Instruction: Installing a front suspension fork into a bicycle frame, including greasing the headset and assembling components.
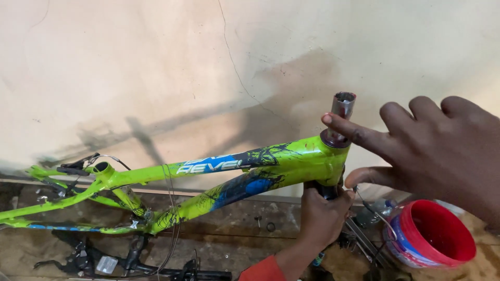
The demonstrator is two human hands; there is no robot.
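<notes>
A lime-green bicycle frame with blue and black graphics stretches from the left edge to the centre, its head tube on the right. A bare metal steerer tube sticks up out of the head tube. My left hand, with an orange sleeve, is closed around the dark fork part just under the head tube. My right hand comes in from the right with spread fingers. Its index fingertip rests on the dark ring at the top of the head tube, and its thumb lies beside the tube's lower end.
A red plastic tub stands low on the right, with a clear bottle behind it. A black handlebar with brake levers and loose cables lie on the dirty floor below the frame. A cracked, stained wall fills the background.
</notes>
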